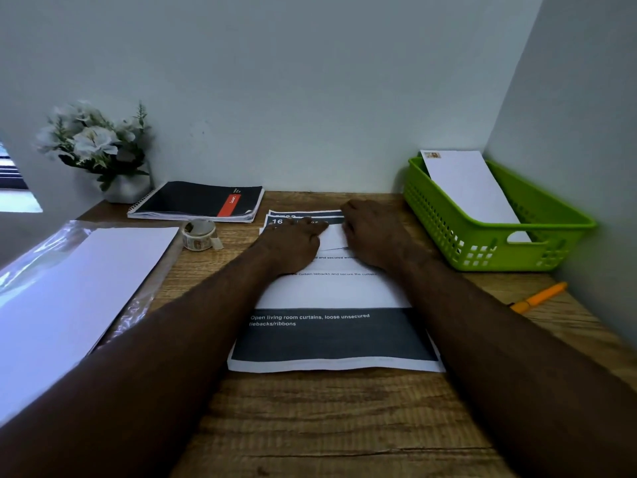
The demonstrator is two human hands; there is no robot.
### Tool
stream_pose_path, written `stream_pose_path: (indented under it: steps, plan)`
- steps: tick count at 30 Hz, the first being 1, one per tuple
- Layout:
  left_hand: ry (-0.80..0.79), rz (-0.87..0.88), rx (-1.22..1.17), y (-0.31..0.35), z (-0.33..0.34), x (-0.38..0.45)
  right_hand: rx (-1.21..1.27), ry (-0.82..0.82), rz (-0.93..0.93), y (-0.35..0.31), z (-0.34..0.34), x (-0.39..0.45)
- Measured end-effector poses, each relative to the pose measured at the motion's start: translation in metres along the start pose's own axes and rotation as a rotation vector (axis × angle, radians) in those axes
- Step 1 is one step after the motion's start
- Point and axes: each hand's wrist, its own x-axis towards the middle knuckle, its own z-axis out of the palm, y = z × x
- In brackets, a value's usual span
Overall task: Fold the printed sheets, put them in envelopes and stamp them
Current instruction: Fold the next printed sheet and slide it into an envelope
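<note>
Nearest the camera, two bare forearms reach forward over a wooden desk (344, 426) whose grain runs side to side. Between them lies a stack of printed sheets (331, 294), its near end a dark band with white lettering and its far end showing dark headers (at least two more sheets peek out from under the top one there). The left hand (293, 246) rests on the upper part of the top sheet with its fingers stretched forward and pressed flat, gripping nothing. The right hand (372, 232) lies just beside it on the same sheet, fingers likewise laid forward on the paper; whether the fingertips pinch the far edge cannot be told. To the left sits a pile of white envelopes (69, 298) on clear plastic wrapping, and beyond it a roll of stamps (199, 235). On the right an orange pen (539, 297) lies near the wall. Farther back, a green basket (489, 243) holds a stamped envelope (472, 191) leaning on its rim. A black spiral notebook (198, 200) and a pot of white flowers (98, 146) stand against the far wall.
</note>
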Motion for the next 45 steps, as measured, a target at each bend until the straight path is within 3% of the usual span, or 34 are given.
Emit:
stream_pose_path:
  steps: [4, 8, 15, 20, 29, 33, 37, 39, 41, 45]
  plan:
    - [-0.029, -0.024, 0.025, 0.006, -0.004, -0.001, 0.232, -0.282, -0.038, -0.004, 0.007, 0.003]
    - [-0.015, -0.106, 0.183, 0.017, -0.01, -0.008, 0.247, -0.343, -0.018, -0.003, 0.003, 0.004]
    - [0.084, -0.252, 0.458, 0.013, -0.021, -0.025, 0.276, -0.349, -0.006, -0.002, 0.003, 0.003]
    - [0.099, -0.367, 0.614, 0.008, -0.021, -0.027, 0.147, -0.307, 0.011, -0.001, -0.004, -0.001]
    - [0.278, -0.259, 0.34, 0.005, -0.019, -0.026, 0.504, -0.178, 0.155, 0.009, 0.001, 0.009]
    - [0.489, -0.244, 0.293, 0.0, -0.021, -0.021, 0.593, 0.038, 0.162, 0.009, -0.004, 0.01]
    - [0.945, -0.126, 0.292, 0.002, -0.032, -0.024, 0.392, 0.498, 0.099, 0.004, -0.021, 0.008]
    - [1.059, -0.036, 0.229, 0.004, -0.033, -0.028, 0.352, 0.576, 0.062, 0.004, -0.02, 0.006]
    - [1.005, 0.027, 0.198, 0.006, -0.034, -0.03, 0.285, 0.497, -0.008, 0.006, -0.015, 0.002]
    - [0.634, 0.172, 0.119, 0.005, -0.026, -0.021, 0.392, 0.022, -0.074, 0.009, -0.009, -0.006]
